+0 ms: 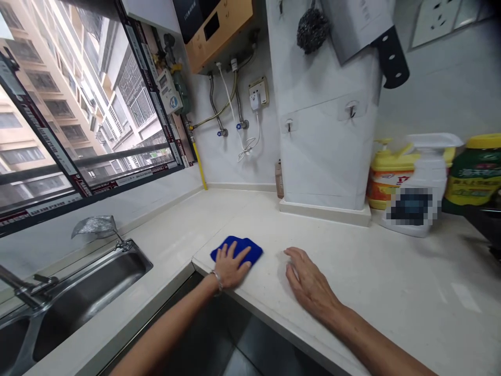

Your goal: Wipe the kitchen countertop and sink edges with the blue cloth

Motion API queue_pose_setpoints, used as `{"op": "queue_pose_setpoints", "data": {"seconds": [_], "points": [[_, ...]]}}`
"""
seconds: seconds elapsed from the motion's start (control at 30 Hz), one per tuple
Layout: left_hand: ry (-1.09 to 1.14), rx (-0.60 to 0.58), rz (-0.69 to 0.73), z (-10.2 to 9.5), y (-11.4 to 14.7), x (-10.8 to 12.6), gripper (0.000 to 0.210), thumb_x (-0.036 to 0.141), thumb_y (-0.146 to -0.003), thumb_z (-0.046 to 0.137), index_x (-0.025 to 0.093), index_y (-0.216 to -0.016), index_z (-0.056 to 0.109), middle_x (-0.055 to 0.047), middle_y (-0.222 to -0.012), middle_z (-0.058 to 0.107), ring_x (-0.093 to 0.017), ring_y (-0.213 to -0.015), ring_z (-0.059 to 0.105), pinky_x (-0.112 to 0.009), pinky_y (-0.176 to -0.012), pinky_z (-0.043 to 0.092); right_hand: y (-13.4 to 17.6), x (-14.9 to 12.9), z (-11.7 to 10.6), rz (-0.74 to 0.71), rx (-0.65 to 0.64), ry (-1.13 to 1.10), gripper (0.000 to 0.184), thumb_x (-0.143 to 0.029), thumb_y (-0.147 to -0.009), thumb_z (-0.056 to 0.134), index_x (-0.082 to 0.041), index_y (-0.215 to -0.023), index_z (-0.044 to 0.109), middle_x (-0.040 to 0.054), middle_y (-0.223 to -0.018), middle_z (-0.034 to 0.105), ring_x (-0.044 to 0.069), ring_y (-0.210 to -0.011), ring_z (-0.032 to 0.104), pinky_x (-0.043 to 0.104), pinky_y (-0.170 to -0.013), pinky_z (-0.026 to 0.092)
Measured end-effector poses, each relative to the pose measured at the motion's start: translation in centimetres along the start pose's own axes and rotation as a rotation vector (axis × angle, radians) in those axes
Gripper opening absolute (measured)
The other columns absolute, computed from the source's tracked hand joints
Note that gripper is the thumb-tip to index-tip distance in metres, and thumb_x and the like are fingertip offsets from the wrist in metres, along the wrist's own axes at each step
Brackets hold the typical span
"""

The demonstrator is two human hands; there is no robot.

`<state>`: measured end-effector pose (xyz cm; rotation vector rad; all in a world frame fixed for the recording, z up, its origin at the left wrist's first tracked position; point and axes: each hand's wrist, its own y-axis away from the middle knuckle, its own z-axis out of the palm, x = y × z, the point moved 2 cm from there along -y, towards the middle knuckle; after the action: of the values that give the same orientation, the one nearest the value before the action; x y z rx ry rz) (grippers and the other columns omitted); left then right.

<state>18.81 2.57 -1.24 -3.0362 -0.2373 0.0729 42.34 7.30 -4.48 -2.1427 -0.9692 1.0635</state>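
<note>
A folded blue cloth (252, 250) lies on the white countertop (309, 334), close to the inner corner of its front edge. My left hand (230, 266) presses flat on the cloth with its fingers spread, and a bracelet circles that wrist. To the right of the cloth, my right hand (311, 282) is held low at the countertop with nothing in it. Its fingers are loosely bent, with the thumb apart from them; whether the fingertips touch the surface I cannot tell.
A steel sink (94, 292) with a faucet (29, 292) is on the left. At the right stand a white spray bottle (430, 169), a yellow jug (385, 169) and a green bottle (475, 172). A cleaver (364, 26) hangs on the pillar (324, 167).
</note>
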Motion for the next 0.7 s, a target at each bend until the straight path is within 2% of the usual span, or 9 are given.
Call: {"op": "queue_pose_setpoints", "data": {"seconds": [0.1, 0.2, 0.27, 0.33, 0.4, 0.47, 0.57, 0.63, 0.7], "points": [[0.048, -0.003, 0.147, 0.4, 1.3, 7.4, 0.058, 0.06, -0.094, 0.043, 0.046, -0.149, 0.034, -0.004, -0.164, 0.023, -0.041, -0.149, 0.02, -0.062, -0.119, 0.023, -1.5, 1.3, -2.2, 0.045, 0.133, 0.005, 0.035, -0.028, -0.098, 0.033, -0.018, -0.126, 0.049, 0.0145, -0.126, 0.058, 0.026, -0.118, 0.057, 0.043, -0.098, 0.05], [0.239, -0.009, 0.402, 0.7, 2.9, 15.0, 0.061, 0.066, -0.092, 0.042, 0.042, -0.148, 0.038, -0.007, -0.165, 0.019, -0.045, -0.149, 0.014, -0.07, -0.118, 0.015, -2.3, 2.9, -4.8, 0.107, 0.212, 0.043, 0.034, -0.03, -0.096, 0.034, -0.019, -0.122, 0.053, 0.0137, -0.122, 0.06, 0.025, -0.112, 0.061, 0.042, -0.098, 0.05], [0.336, -0.055, 0.564, 0.8, 3.8, 19.3, 0.071, 0.069, -0.091, 0.042, 0.035, -0.152, 0.034, -0.011, -0.166, 0.011, -0.045, -0.15, 0.008, -0.07, -0.12, 0.009, -2.3, 4.2, -6.0, 0.182, 0.187, 0.111, 0.036, -0.032, -0.095, 0.035, -0.017, -0.121, 0.054, 0.0145, -0.122, 0.061, 0.024, -0.099, 0.065, 0.042, -0.093, 0.052], [0.384, -0.075, 0.693, 0.6, 4.6, 22.2, 0.077, 0.068, -0.092, 0.039, 0.027, -0.156, 0.026, -0.015, -0.166, 0.004, -0.042, -0.151, 0.004, -0.067, -0.121, 0.007, -1.9, 5.6, -6.6, 0.25, 0.108, 0.192, 0.038, -0.034, -0.094, 0.034, -0.016, -0.121, 0.055, 0.0154, -0.122, 0.061, 0.023, -0.087, 0.067, 0.042, -0.087, 0.053], [0.397, -0.099, 0.747, 0.3, 4.9, 23.6, 0.079, 0.069, -0.093, 0.037, 0.025, -0.157, 0.023, -0.015, -0.166, 0.001, -0.04, -0.152, 0.002, -0.065, -0.122, 0.006, -1.3, 7.0, -6.8, 0.29, 0.015, 0.269, 0.039, -0.034, -0.092, 0.034, -0.015, -0.118, 0.057, 0.0155, -0.122, 0.062, 0.023, -0.085, 0.067, 0.043, -0.085, 0.054], [0.382, -0.131, 0.755, 0.2, 4.8, 23.6, 0.075, 0.071, -0.092, 0.037, 0.029, -0.154, 0.031, -0.013, -0.166, 0.002, -0.04, -0.152, 0.001, -0.064, -0.122, 0.005, -0.8, 8.3, -6.8, 0.308, -0.074, 0.315, 0.039, -0.035, -0.091, 0.033, -0.017, -0.111, 0.06, 0.0146, -0.117, 0.065, 0.026, -0.09, 0.067, 0.044, -0.086, 0.053], [0.34, -0.154, 0.801, 0.5, 4.5, 22.1, 0.065, 0.071, -0.093, 0.037, 0.037, -0.148, 0.042, -0.008, -0.166, 0.009, -0.039, -0.152, 0.0, -0.063, -0.122, 0.008, -0.5, 9.6, -6.9, 0.304, -0.194, 0.253, 0.041, -0.044, -0.09, 0.034, -0.019, -0.102, 0.064, 0.0124, -0.106, 0.07, 0.028, -0.093, 0.068, 0.045, -0.09, 0.053], [0.332, -0.123, 0.827, 0.8, 4.0, 20.6, 0.058, 0.068, -0.094, 0.039, 0.042, -0.146, 0.042, -0.005, -0.165, 0.014, -0.038, -0.152, 0.005, -0.062, -0.122, 0.016, -0.6, 9.8, -7.0, 0.276, -0.235, 0.144, 0.045, -0.05, -0.089, 0.037, -0.02, -0.107, 0.065, 0.0114, -0.106, 0.071, 0.027, -0.093, 0.069, 0.043, -0.09, 0.054], [0.327, -0.042, 0.812, 1.1, 3.3, 18.5, 0.055, 0.065, -0.094, 0.045, 0.044, -0.144, 0.044, -0.005, -0.163, 0.02, -0.036, -0.152, 0.014, -0.06, -0.121, 0.025, -0.7, 9.4, -6.9, 0.23, -0.236, 0.05, 0.05, -0.055, -0.089, 0.04, -0.021, -0.117, 0.063, 0.0119, -0.113, 0.07, 0.027, -0.097, 0.069, 0.042, -0.092, 0.054]]}}
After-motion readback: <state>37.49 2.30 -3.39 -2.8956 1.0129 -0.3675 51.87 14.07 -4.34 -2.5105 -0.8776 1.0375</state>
